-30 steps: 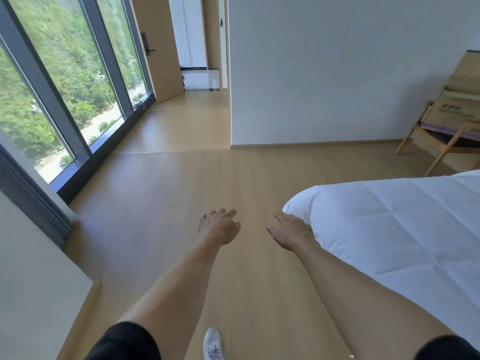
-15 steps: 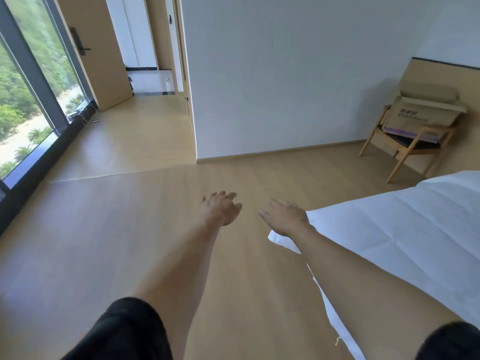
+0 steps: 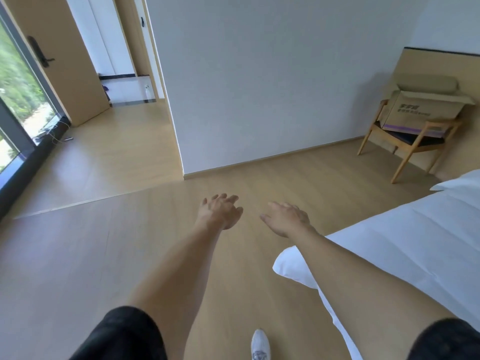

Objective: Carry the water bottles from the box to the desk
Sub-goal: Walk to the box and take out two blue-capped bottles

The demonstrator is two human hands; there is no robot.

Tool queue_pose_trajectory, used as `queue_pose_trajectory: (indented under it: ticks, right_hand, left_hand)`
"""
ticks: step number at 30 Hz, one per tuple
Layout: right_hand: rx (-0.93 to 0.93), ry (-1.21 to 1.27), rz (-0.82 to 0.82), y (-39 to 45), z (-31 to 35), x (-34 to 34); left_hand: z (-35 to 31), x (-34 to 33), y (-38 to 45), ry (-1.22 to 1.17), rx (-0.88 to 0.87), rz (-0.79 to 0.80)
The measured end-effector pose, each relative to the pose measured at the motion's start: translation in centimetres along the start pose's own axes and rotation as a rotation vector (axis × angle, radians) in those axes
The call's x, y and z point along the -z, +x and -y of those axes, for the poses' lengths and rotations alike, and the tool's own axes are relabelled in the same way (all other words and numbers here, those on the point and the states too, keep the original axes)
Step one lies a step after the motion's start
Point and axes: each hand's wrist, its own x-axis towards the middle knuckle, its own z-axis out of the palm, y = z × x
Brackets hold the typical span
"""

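An open cardboard box (image 3: 420,110) with purple print and a purple stripe sits on a wooden chair (image 3: 405,149) in the far right corner; what it holds is hidden. No water bottles or desk are in view. My left hand (image 3: 220,211) and my right hand (image 3: 288,219) reach forward over the wooden floor, fingers relaxed, holding nothing. Both hands are far from the box.
A bed with a white duvet (image 3: 402,245) fills the right side. A white wall corner (image 3: 181,152) juts out ahead. A hallway with a door (image 3: 59,58) and a large window (image 3: 15,81) lie to the left. My white shoe (image 3: 260,345) shows at the bottom.
The view has swung right, bringing the box on the chair closer and more fully into view. The window has slid toward the left edge. Both hands stay extended and hold nothing.
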Motion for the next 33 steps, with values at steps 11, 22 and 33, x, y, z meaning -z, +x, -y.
queue_pose_trajectory:
  ticks: [11, 22, 33]
  right_hand:
    - [-0.012, 0.031, 0.034, 20.7, -1.6, 5.6]
    - [-0.163, 0.037, 0.030, 33.8, -7.1, 8.6]
    - [-0.505, 0.042, -0.034, 48.1, -14.0, 15.8]
  left_hand:
    - [-2.4, 4.4, 21.2, 0.045, -0.008, 0.034]
    - [-7.5, 4.4, 38.4, 0.037, -0.154, 0.085]
    - [-16.5, 8.3, 59.4, 0.014, -0.473, 0.136]
